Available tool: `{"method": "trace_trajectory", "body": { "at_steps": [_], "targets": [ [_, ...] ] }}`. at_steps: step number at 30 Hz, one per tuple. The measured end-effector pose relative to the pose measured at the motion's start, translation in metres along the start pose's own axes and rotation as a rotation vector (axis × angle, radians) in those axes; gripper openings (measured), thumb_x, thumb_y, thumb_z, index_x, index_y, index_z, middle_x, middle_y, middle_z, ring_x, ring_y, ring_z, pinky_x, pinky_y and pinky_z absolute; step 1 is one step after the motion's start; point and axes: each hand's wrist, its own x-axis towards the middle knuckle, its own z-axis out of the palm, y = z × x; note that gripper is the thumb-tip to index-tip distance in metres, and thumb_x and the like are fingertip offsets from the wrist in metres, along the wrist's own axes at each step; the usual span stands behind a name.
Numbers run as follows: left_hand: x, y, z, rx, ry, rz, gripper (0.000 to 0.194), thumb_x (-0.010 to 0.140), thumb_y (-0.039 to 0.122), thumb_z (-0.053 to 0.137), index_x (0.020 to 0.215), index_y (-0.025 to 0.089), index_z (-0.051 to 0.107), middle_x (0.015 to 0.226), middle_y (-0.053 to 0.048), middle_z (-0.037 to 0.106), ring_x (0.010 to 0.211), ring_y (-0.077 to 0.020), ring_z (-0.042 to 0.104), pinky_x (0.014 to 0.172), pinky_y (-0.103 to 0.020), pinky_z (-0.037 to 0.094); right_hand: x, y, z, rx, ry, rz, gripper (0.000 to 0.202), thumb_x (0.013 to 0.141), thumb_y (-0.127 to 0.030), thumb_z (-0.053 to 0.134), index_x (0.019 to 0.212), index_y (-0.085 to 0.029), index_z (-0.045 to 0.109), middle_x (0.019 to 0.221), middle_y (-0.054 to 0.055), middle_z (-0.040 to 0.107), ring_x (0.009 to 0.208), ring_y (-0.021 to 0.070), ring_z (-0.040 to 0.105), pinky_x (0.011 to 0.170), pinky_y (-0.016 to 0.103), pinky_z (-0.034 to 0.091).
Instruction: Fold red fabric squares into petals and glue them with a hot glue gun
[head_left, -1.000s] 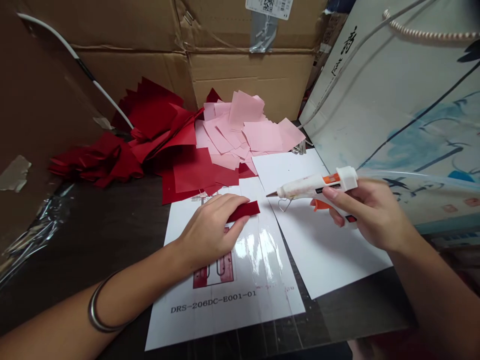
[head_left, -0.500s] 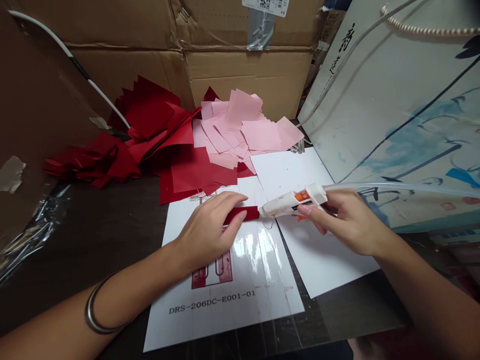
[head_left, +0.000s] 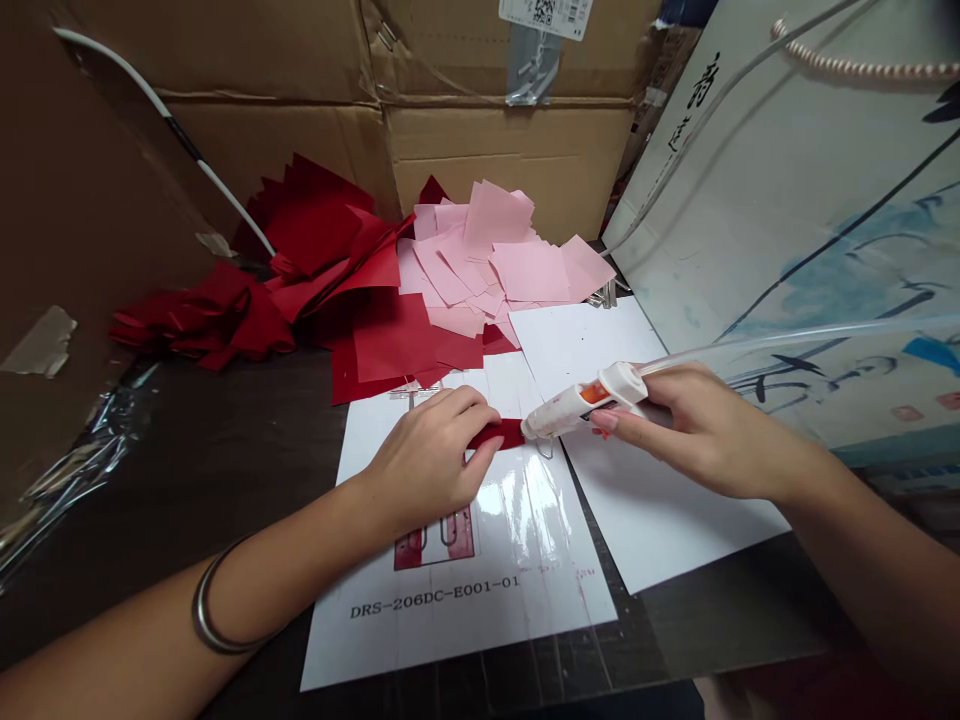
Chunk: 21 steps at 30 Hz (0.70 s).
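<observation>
Red strip (head_left: 511,433), pinched in my left hand (head_left: 427,455), juts past its fingertips to the glue gun (head_left: 562,410); my right hand (head_left: 705,430) has its fingers wrapped round the handle. I judge 1 nozzle slip could burn the pinching fingers

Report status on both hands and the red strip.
Left hand pinning red strip over printed sheet. Right hand gripping glue gun, nozzle at strip's end. Nothing visibly blocking; nozzle contact unclear.
</observation>
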Motion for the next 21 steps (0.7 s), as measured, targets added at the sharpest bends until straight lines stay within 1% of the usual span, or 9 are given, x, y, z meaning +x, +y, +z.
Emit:
{"method": "trace_trajectory", "body": {
  "at_steps": [3,6,10,13,16,19,21],
  "targets": [
    [-0.0012,0.0003,-0.0004,0.034,-0.004,0.016,0.015,0.088,0.018,0.054,0.092,0.011,0.066,0.091,-0.008,0.063,0.082,-0.0210,0.058,0.072,-0.035,0.049,0.0015,0.0003,-0.0018,-0.013,-0.009,-0.021,0.038,0.092,-0.050,0.052,0.070,-0.020,0.056,0.065,0.000,0.055,0.060,0.0143,0.047,0.061,0.032,0.035],
    [-0.0013,0.0002,-0.0004,0.050,-0.019,0.014,0.015,0.088,0.019,0.054,0.092,0.011,0.066,0.091,-0.008,0.063,0.082,-0.0212,0.058,0.072,-0.036,0.049,0.0014,0.0007,-0.0014,-0.021,-0.012,-0.040,0.031,0.090,-0.048,0.055,0.078,-0.020,0.060,0.071,0.000,0.059,0.063,0.0149,0.049,0.063,0.032,0.036],
    [-0.0004,0.0003,-0.0011,0.059,-0.030,0.021,0.015,0.089,0.019,0.053,0.089,0.013,0.066,0.090,-0.008,0.063,0.082,-0.0207,0.058,0.072,-0.035,0.049,0.0010,-0.0001,-0.0006,-0.060,-0.034,-0.092,0.030,0.091,-0.045,0.053,0.075,-0.020,0.058,0.070,0.001,0.058,0.061,0.0151,0.048,0.060,0.032,0.035],
    [-0.0002,0.0002,-0.0012,0.063,-0.025,0.026,0.015,0.089,0.020,0.053,0.089,0.013,0.066,0.090,-0.007,0.064,0.081,-0.0201,0.058,0.071,-0.034,0.049,0.0009,-0.0021,-0.0008,-0.076,-0.037,-0.119,0.026,0.092,-0.042,0.052,0.077,-0.021,0.058,0.071,0.001,0.057,0.060,0.0148,0.047,0.059,0.031,0.033],
    [-0.0003,-0.0001,-0.0006,0.059,-0.006,0.025,0.014,0.089,0.019,0.053,0.089,0.013,0.065,0.090,-0.008,0.064,0.081,-0.0200,0.058,0.071,-0.034,0.049,0.0013,-0.0034,-0.0012,-0.054,-0.047,-0.120,0.025,0.092,-0.040,0.052,0.077,-0.021,0.057,0.073,0.000,0.057,0.062,0.0145,0.049,0.060,0.031,0.034],
    [-0.0005,-0.0002,-0.0001,0.053,-0.011,0.023,0.012,0.088,0.019,0.054,0.088,0.013,0.064,0.089,-0.007,0.064,0.080,-0.0202,0.058,0.070,-0.034,0.048,0.0021,-0.0032,-0.0006,-0.041,-0.048,-0.119,0.027,0.092,-0.041,0.052,0.074,-0.021,0.054,0.071,0.000,0.055,0.061,0.0140,0.048,0.059,0.031,0.034],
    [-0.0006,-0.0001,-0.0003,0.046,-0.016,0.027,0.012,0.088,0.018,0.054,0.088,0.013,0.064,0.088,-0.007,0.064,0.080,-0.0205,0.059,0.070,-0.034,0.048,0.0027,-0.0028,0.0003,-0.033,-0.044,-0.134,0.026,0.092,-0.040,0.052,0.075,-0.021,0.054,0.071,0.000,0.056,0.061,0.0139,0.048,0.059,0.030,0.034]
  ]
}}
